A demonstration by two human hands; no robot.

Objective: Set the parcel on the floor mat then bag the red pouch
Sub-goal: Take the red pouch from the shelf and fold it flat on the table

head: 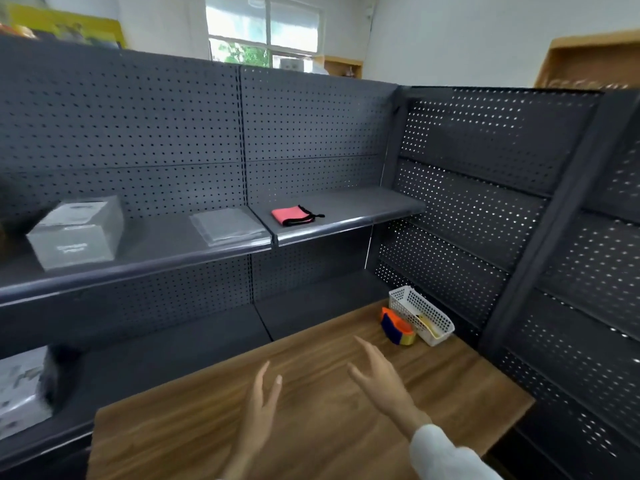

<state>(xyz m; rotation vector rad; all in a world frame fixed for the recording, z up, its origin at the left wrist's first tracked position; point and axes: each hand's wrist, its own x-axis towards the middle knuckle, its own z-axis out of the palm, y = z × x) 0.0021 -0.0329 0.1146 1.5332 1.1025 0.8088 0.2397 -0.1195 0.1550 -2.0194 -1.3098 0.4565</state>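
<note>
Dark pegboard shelving (242, 133) along two sides, meeting in a corner. Wood table (311, 427) in front. White walls (433, 36) behind. Window (263, 29) above, bright with daylight. Wooden cabinet (588, 60) upper right.

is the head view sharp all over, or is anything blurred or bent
Head view: the red pouch is fairly sharp, the grey box at left is smeared by blur, the shelf edge bows from wide-angle distortion, and the window is overexposed.
</note>
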